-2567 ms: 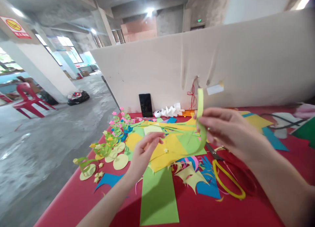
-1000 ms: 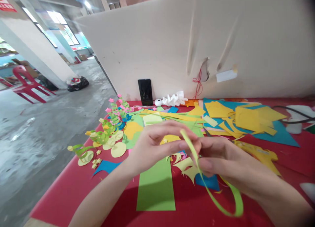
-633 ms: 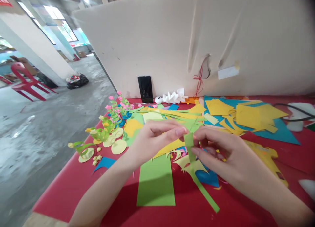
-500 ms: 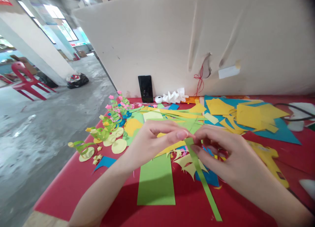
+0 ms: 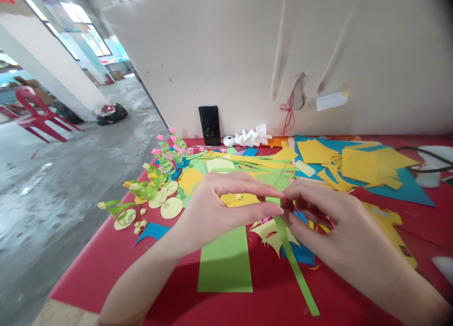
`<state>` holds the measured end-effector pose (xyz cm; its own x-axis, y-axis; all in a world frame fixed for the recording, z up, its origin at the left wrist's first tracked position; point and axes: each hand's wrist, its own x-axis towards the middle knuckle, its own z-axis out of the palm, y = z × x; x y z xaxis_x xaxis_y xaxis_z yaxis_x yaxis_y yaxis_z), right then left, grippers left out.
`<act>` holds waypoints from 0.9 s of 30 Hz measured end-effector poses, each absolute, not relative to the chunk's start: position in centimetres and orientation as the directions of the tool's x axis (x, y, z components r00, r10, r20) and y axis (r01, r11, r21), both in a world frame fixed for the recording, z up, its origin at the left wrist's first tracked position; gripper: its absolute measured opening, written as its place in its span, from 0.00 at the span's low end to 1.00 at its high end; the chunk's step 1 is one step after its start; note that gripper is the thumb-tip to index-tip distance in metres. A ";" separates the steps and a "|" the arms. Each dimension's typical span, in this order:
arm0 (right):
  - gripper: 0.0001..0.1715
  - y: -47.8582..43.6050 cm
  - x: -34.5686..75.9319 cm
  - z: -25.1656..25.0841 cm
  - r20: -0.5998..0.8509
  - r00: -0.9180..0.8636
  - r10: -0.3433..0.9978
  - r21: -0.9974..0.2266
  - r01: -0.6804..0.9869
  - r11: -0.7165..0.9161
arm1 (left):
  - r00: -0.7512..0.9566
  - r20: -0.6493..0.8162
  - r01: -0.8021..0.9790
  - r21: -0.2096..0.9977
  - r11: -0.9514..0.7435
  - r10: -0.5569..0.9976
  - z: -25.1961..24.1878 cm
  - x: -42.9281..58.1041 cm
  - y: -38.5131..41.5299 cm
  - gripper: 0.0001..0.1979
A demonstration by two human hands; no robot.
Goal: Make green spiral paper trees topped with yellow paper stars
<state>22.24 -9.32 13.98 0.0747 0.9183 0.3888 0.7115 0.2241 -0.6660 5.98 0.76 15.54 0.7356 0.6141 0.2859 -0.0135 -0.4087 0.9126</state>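
Observation:
A long green paper strip (image 5: 295, 271) runs from my fingertips down to the red tabletop (image 5: 106, 269). My left hand (image 5: 219, 208) pinches the strip's top end between thumb and forefinger. My right hand (image 5: 318, 222) meets it there, fingers curled and pinching the same end. Both hands hover over a green paper rectangle (image 5: 224, 262) and pale yellow jagged scraps (image 5: 272, 236).
Green paper spirals on yellow discs (image 5: 152, 189) with pink tips stand at the left. Yellow sheets on blue paper (image 5: 357, 168) lie at the right. A black phone (image 5: 209, 124) and folded white paper (image 5: 252, 136) lean on the beige partition (image 5: 283, 57). The table's left edge drops to the concrete floor.
My right hand carried the strip down from in front of the partition to the left hand. Its curled loop has straightened, and its free end now rests on the table.

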 end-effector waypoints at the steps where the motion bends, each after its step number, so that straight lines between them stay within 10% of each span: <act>1: 0.06 -9.3 22.2 14.0 0.385 0.074 0.920 -0.666 0.712 0.222 | 0.727 0.297 -0.020 0.910 -0.414 0.618 15.5 6.0 0.7 0.07; 27: 0.10 -9.6 22.8 14.9 0.562 -0.011 0.827 -0.632 0.640 0.438 | 0.753 0.509 -0.144 0.746 -0.651 0.417 15.3 5.8 -0.3 0.03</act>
